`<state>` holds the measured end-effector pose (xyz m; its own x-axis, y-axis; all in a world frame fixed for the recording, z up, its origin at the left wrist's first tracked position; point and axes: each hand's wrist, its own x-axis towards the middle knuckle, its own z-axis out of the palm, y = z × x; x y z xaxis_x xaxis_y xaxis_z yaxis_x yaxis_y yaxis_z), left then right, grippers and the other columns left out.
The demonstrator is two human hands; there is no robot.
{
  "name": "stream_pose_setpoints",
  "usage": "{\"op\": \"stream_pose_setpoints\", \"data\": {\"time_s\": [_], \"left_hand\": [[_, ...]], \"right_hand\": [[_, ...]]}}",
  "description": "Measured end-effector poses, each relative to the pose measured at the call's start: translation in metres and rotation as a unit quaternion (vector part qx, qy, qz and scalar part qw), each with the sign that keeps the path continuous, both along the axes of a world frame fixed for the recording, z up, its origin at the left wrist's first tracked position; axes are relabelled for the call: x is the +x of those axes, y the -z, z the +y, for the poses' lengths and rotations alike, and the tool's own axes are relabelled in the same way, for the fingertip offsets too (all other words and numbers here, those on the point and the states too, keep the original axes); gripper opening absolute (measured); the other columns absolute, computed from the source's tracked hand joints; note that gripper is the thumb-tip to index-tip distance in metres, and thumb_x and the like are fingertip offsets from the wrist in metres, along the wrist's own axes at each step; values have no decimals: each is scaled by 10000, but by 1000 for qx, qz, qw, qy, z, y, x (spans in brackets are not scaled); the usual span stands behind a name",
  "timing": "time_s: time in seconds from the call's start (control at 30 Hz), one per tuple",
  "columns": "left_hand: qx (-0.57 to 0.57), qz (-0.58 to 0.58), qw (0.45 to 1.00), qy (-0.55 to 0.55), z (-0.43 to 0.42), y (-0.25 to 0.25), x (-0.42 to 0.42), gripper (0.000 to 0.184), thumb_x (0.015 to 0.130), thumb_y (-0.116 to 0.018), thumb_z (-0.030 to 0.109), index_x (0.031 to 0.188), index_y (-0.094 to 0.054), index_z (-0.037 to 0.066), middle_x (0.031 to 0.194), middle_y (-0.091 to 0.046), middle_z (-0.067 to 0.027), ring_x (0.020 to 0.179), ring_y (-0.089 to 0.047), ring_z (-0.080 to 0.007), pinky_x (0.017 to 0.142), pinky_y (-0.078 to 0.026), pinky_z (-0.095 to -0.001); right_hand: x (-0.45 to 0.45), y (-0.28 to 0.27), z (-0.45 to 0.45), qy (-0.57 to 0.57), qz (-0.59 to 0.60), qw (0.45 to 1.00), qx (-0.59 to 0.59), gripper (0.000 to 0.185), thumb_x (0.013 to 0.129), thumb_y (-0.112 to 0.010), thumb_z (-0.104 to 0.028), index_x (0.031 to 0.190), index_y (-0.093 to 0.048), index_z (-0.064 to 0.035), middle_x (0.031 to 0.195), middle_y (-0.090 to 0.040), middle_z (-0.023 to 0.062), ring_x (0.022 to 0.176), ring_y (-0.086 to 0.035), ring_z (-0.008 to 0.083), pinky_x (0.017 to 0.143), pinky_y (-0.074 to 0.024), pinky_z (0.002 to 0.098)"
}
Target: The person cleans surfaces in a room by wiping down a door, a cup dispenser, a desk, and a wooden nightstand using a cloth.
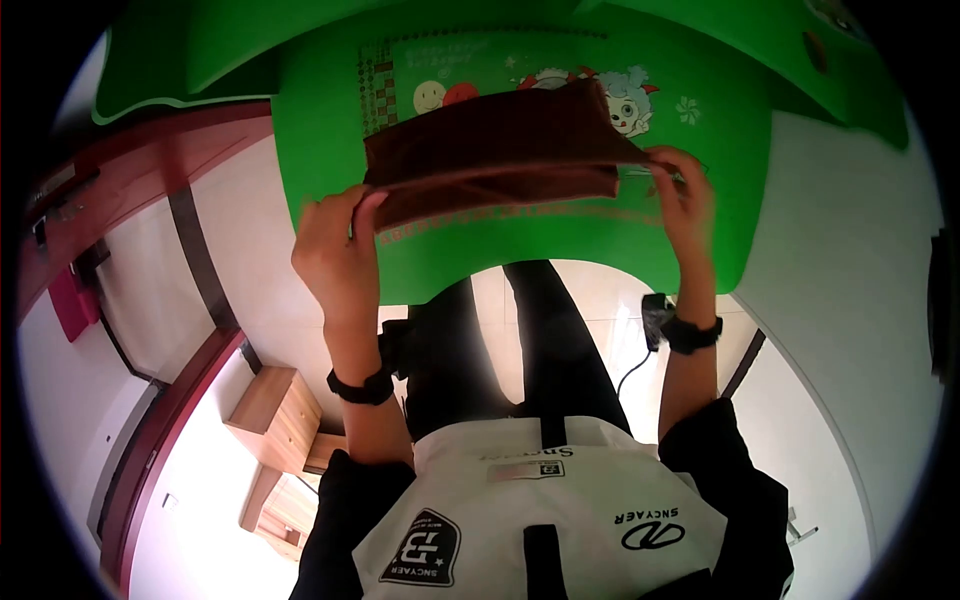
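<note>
A dark brown folded cloth [490, 140] is stretched between my two hands above the green desk [520, 240]. My left hand [338, 245] pinches its near left corner between thumb and fingers. At the opposite end, my right hand [685, 200] grips the near right corner with thumb and fingertips. The near edge is drawn fairly straight, and a lower layer of the cloth shows beneath it. Whether the far part rests on the desk or hangs just over it I cannot tell. Black bands circle both of my wrists.
Printed cartoon figures [628, 100] and a smiley face [429, 97] decorate the desktop, whose near edge curves around my body. A raised green part [450, 35] stands along the back. Wooden drawers [275, 420] are low at the left; a white wall [830, 230] lies right.
</note>
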<state>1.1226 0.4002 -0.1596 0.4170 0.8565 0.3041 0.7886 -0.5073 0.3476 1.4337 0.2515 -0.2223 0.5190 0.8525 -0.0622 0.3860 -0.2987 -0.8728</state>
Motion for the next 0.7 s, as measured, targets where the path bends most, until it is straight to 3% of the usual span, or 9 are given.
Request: {"op": "stream_pose_setpoints", "data": {"time_s": [0.07,0.1,0.13,0.2,0.27,0.37,0.53,0.7], "left_hand": [[-155,-84,983,-56,-5,-9,-5,51,804,-700,44,843,-668,38,772,-640,-89,643,-593,-158,526,-450,-286],[-256,-166,948,-84,-9,-18,-8,48,867,-617,12,905,-647,16,837,-673,-87,701,-632,-142,534,-477,-270],[-252,-170,949,-81,-13,-29,-10,48,867,-617,12,905,-647,16,837,-673,-87,701,-632,-142,534,-477,-270],[-308,-353,879,-91,-19,-49,-13,101,913,-536,-5,973,-616,3,913,-685,-100,783,-661,-158,553,-504,-257],[-301,-360,881,-59,-14,-64,-31,124,925,-506,-12,1013,-593,-19,961,-679,-132,834,-673,-193,603,-522,-252],[-303,-386,871,-12,0,-85,-51,124,912,-544,-1,1006,-607,-52,876,-671,-114,760,-657,-167,644,-506,-248],[-263,-418,868,49,28,-115,-37,109,895,-584,8,975,-637,-45,812,-650,-70,709,-635,-134,639,-493,-226],[-230,-441,865,59,33,-125,-25,114,896,-588,18,984,-639,-31,843,-655,-59,742,-637,-122,668,-494,-224]], "right_hand": [[1,-37,-7,24,65,996,57,112,875,-549,26,974,-589,-8,1040,-653,97,832,-644,181,591,-473,241],[-2,-66,-12,13,145,988,59,128,871,-550,41,982,-595,-6,1049,-656,111,789,-650,170,592,-473,231],[-4,-89,-16,2,224,973,60,145,867,-550,56,989,-600,-4,1059,-658,124,746,-656,158,592,-473,221],[-10,-124,-21,-9,225,968,113,147,864,-559,56,990,-605,-3,1040,-662,140,724,-661,164,590,-473,222],[-13,-145,-19,-25,228,959,167,149,861,-568,55,991,-611,-2,1022,-666,156,701,-665,169,587,-474,224],[-13,-171,-13,-24,191,962,195,134,872,-572,36,994,-616,7,993,-675,151,764,-679,186,592,-477,229],[-5,-169,-6,32,295,938,178,123,901,-577,-27,1009,-633,-7,974,-683,112,823,-685,191,622,-491,234],[-3,-176,-4,46,304,939,151,141,897,-605,-75,1019,-647,-16,994,-681,84,884,-669,162,702,-503,225]]}}
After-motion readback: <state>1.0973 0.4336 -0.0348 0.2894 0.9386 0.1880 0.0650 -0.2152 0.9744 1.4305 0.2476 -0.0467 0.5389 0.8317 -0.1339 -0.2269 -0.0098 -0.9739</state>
